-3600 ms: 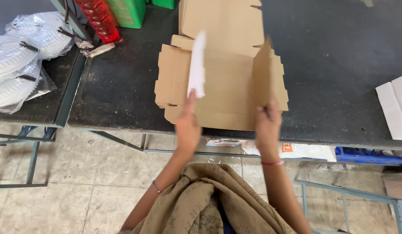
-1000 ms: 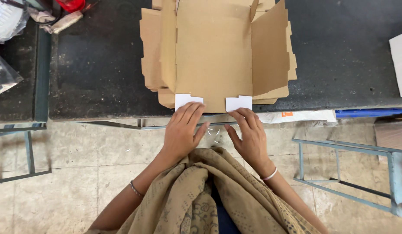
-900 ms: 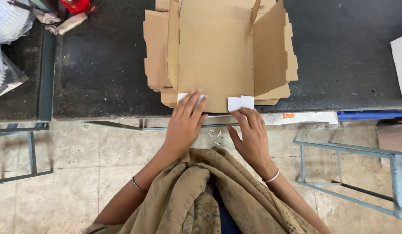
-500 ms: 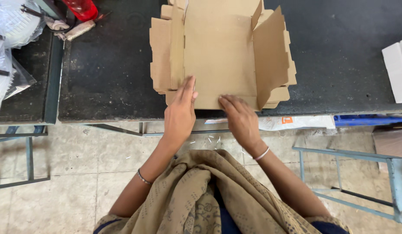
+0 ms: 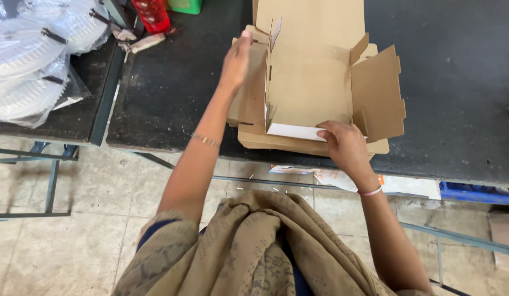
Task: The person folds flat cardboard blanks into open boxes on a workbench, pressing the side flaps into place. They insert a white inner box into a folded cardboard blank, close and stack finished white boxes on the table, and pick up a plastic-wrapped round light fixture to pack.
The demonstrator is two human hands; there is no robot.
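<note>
Left hand [image 5: 236, 59] is gripping the box's [image 5: 314, 87] left flap, fingers curled. Right hand [image 5: 345, 145] is pinching the white front flap [image 5: 295, 131] just under its fingertips.

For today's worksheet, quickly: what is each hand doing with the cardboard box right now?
Left hand: fingers on the upright left flap of the cardboard box.
Right hand: pressing the folded white-faced front wall.

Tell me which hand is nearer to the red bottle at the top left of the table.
Left. The left hand is raised at the cardboard box's left flap, right of the red bottle; the right hand holds the box's near edge, much farther away.
</note>
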